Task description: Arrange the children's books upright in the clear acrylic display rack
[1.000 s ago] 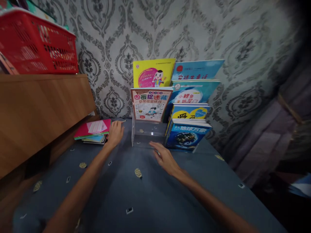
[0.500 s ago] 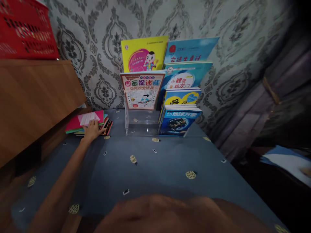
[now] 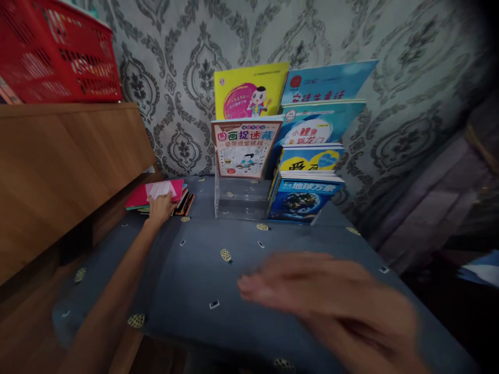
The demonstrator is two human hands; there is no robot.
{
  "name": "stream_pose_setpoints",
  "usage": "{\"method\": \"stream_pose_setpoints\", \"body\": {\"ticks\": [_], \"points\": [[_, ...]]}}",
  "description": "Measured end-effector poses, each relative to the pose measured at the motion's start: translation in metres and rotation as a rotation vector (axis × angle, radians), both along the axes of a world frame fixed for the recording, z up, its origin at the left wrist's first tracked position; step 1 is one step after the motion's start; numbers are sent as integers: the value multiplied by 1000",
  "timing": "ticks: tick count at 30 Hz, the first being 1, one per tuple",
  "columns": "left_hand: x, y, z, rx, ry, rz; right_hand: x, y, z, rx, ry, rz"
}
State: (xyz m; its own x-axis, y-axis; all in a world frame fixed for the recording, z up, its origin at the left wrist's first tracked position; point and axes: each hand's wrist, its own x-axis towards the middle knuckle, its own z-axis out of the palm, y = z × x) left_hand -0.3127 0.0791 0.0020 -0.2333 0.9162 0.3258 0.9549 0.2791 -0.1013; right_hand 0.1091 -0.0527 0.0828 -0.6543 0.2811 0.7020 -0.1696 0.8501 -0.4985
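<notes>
My left hand (image 3: pixel 160 208) reaches forward to a small stack of books at the back left and rests on its front edge. The fingers lie on the pink book (image 3: pixel 140 196) on top, near a pale patch on its cover. Under it, several thinner books (image 3: pixel 186 202) show their edges at the right. My right hand (image 3: pixel 323 296) is in the air over the near right part of the table, blurred by motion. Its fingers stretch out to the left, and I see nothing in them.
A clear acrylic rack (image 3: pixel 241 210) stands against the patterned wall. It holds a yellow book (image 3: pixel 268 78), a picture-puzzle book (image 3: pixel 245 150) and several blue ones. A red basket (image 3: pixel 78 57) sits on the wooden cabinet (image 3: pixel 78 161). A blue patterned cloth (image 3: pixel 187 280) covers the table.
My right hand has risen from the bottom edge into fuller view above the table. My left hand stays on the book stack. The whole view has shifted, so things appear farther right.
</notes>
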Motion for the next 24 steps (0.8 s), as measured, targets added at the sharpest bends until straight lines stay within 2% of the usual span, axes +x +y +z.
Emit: {"method": "stream_pose_setpoints", "body": {"ticks": [2, 3, 6, 10, 14, 18, 24], "points": [[2, -3, 0, -8, 50, -31, -23, 24, 3, 12, -3, -19], [3, -5, 0, -15, 63, -46, -33, 33, -3, 18, -34, -40], [6, -8, 1, -35, 91, -87, -50, 52, -44, -72, -151, -108], [14, -16, 1, -47, 117, -123, -53, 73, -105, -266, -216, -213], [25, -33, -4, -64, 132, -149, -49, 88, -142, -423, -214, -277], [39, -57, -10, -86, 138, -162, -46, 91, -156, -495, -198, -273], [62, -91, -23, -118, 129, -193, -45, 90, -159, -482, -199, -275]]}}
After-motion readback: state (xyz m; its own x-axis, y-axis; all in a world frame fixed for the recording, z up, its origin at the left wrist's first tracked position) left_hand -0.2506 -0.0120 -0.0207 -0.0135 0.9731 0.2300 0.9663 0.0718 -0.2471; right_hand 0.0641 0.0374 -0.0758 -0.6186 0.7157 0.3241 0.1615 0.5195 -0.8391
